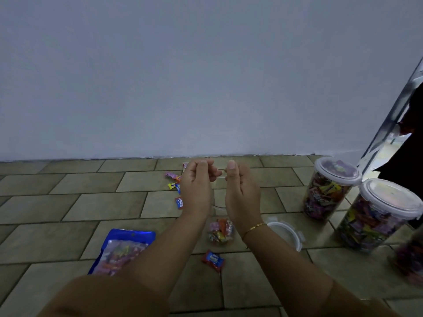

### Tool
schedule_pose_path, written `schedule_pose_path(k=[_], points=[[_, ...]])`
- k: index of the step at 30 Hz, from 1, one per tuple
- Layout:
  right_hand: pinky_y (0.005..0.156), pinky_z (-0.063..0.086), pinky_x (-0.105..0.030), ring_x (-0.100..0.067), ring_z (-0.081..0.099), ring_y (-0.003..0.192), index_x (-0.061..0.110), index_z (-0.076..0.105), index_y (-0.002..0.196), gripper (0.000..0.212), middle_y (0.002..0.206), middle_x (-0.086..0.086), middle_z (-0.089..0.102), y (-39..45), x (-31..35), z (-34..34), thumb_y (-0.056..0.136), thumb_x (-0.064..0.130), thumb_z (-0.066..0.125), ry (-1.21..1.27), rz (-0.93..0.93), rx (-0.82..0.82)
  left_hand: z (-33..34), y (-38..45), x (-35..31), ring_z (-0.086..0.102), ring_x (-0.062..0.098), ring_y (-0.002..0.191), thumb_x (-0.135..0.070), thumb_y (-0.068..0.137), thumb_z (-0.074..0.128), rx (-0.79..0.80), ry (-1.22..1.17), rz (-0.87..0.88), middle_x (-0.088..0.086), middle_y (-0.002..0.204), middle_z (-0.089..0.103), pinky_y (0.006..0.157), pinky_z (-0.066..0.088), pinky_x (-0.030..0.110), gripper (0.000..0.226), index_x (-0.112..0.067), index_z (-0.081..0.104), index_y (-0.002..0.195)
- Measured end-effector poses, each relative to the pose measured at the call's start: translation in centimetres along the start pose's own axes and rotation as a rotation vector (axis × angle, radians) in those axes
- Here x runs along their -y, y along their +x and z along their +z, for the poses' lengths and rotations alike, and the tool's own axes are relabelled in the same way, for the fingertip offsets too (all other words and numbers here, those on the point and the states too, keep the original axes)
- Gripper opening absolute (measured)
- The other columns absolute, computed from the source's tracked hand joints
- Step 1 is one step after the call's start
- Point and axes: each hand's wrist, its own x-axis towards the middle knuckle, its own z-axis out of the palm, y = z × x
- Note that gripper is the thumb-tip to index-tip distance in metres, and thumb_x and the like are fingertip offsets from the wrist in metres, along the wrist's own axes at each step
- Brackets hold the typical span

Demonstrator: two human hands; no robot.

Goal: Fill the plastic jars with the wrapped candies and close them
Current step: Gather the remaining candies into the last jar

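Observation:
My left hand (196, 184) and my right hand (240, 188) are raised side by side over the floor. Both pinch a small clear plastic strip (221, 174) stretched between their fingertips; what it is cannot be told. Below them stands an open clear jar (216, 208), mostly hidden by my wrists, with a few wrapped candies (220, 232) at its bottom. Its clear clip lid (287, 232) lies on the tiles to the right. Two closed jars (329, 191) (377, 218) full of candies stand at the right.
A blue candy bag (121, 250) lies at the lower left. Loose candies (176, 186) are scattered behind my left hand, and a red one (212, 259) lies in front of the jar. A grey wall (183, 76) rises close behind. A mirror or glass door (393, 124) stands at the right.

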Motion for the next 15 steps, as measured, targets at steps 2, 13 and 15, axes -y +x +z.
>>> schedule_pose_path(k=[2, 13, 15], points=[[0.058, 0.037, -0.023, -0.008, 0.045, 0.064, 0.035, 0.045, 0.073, 0.030, 0.066, 0.010, 0.046, -0.1, -0.3, -0.1, 0.091, 0.053, 0.028, -0.009, -0.012, 0.010, 0.0, 0.1, 0.0, 0.062, 0.009, 0.060, -0.003, 0.095, 0.042, 0.006, -0.039, -0.015, 0.001, 0.066, 0.059, 0.062, 0.050, 0.022, 0.023, -0.005, 0.061, 0.083], [0.068, 0.046, -0.020, -0.012, 0.054, 0.073, 0.016, 0.059, 0.076, 0.023, 0.075, -0.004, 0.059, 0.3, 0.2, -3.0, 0.087, 0.033, 0.050, 0.241, 0.149, -0.041, -3.7, 1.8, 1.2, 0.066, 0.018, 0.080, -0.004, 0.095, 0.038, 0.017, -0.215, -0.232, 0.007, 0.076, 0.067, 0.082, 0.053, 0.029, 0.021, -0.003, 0.059, 0.092], [0.064, 0.043, -0.024, -0.011, 0.050, 0.068, 0.021, 0.057, 0.075, 0.019, 0.071, 0.001, 0.054, -0.3, 0.0, -3.4, 0.087, 0.035, 0.052, 0.154, 0.062, -0.050, -4.6, 1.4, 2.1, 0.062, 0.015, 0.073, -0.006, 0.094, 0.042, -0.022, -0.070, -0.286, 0.007, 0.079, 0.065, 0.065, 0.052, 0.023, 0.018, -0.007, 0.060, 0.091]])
